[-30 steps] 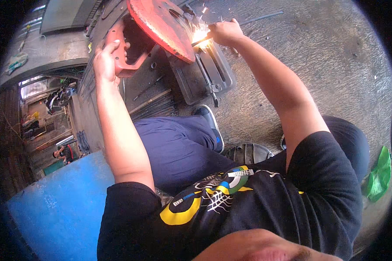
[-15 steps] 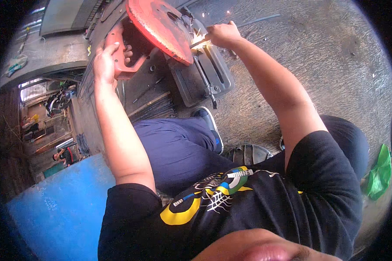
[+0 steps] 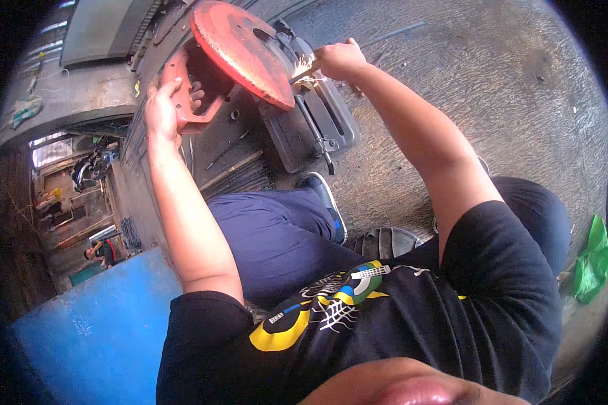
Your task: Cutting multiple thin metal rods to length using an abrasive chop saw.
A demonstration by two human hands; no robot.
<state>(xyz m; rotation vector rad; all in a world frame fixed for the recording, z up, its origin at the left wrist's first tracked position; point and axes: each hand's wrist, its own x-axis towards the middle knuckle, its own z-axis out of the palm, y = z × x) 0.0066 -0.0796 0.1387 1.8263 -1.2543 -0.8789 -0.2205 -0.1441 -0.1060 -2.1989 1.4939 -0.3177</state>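
Note:
A red cut-off saw with a round blade guard stands at the upper middle on its dark base. My left hand is closed around the saw's red loop handle. At the guard's right side my right hand grips a metal rod, one end of it at the saw. Small bright sparks fly there. In line past my fist runs a thin grey length, apparently the same rod. The clamp screw lies along the base. The guard hides the blade's contact point.
Several dark bars lie on the floor left of the base, near my shoe. A blue panel stands at the lower left. Green plastic lies at the far right. Another person is in the left background.
The spark burst has become smaller and dimmer. Both hands keep their grips; the saw and hands appear slightly further left in the picture.

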